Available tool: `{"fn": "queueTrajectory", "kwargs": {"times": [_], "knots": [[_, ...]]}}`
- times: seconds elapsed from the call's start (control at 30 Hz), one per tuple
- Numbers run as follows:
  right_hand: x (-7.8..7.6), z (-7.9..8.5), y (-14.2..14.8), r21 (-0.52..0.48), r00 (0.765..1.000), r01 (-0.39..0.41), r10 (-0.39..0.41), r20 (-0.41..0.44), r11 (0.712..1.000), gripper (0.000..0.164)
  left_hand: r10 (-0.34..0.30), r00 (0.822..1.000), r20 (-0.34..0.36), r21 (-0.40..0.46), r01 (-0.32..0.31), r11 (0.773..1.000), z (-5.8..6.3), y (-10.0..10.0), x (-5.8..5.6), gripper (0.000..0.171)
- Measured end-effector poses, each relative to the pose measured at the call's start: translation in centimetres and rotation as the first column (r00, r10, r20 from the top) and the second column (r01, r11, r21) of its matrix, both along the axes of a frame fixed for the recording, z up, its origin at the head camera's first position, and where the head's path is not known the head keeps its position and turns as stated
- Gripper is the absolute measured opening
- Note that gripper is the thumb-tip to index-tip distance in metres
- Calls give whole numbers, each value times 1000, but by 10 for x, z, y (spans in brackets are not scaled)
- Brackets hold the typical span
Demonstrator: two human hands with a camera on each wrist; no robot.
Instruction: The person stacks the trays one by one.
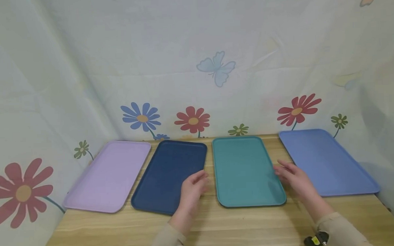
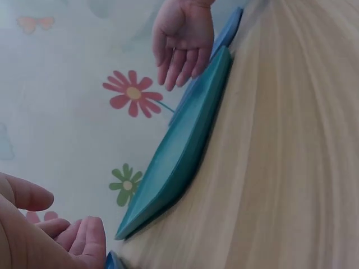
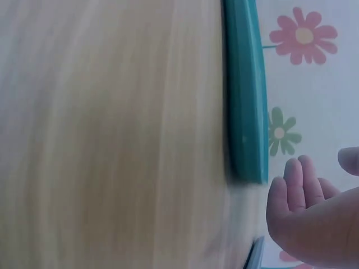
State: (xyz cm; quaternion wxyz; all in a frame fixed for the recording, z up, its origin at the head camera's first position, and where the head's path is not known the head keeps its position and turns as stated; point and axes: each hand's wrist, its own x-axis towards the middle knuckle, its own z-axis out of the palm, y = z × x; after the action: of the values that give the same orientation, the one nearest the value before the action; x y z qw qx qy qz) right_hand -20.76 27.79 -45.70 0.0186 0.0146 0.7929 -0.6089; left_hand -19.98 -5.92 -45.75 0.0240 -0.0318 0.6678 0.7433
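Far left, lilac tray [image 1: 109, 178] flat on wooden bench [image 1: 246, 228]. Next, navy tray [image 1: 164, 171]; left hand [image 1: 191, 190] over its right edge, fingers relaxed, thumb spread apart. Teal tray [image 1: 244, 172] flat on bench between hands. Right hand [image 1: 296, 180] at teal tray's right edge, fingers loosely extended; contact cannot be told. Far right, blue tray [image 1: 327, 163]. Flowered cloth [image 1: 148, 41] behind.

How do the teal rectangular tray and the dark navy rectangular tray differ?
The teal tray is green-blue, the navy tray much darker blue. In the head view, the teal tray's near edge runs level; the navy tray's slants down rightward. Both have rounded corners.
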Motion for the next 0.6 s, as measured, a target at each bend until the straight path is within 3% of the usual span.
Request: {"fn": "queueTrajectory", "kwargs": {"times": [0.3, 0.6], "knots": [[1, 3, -31, -201, 998, -48, 54, 29, 978, 61, 25, 1000, -17, -79, -26, 997, 8, -21, -7, 45], [1, 2, -65, -279, 988, -111, 135, 69, 954, 60, 25, 1000, -8, -103, -26, 994, 5, -45, -10, 46]]}}
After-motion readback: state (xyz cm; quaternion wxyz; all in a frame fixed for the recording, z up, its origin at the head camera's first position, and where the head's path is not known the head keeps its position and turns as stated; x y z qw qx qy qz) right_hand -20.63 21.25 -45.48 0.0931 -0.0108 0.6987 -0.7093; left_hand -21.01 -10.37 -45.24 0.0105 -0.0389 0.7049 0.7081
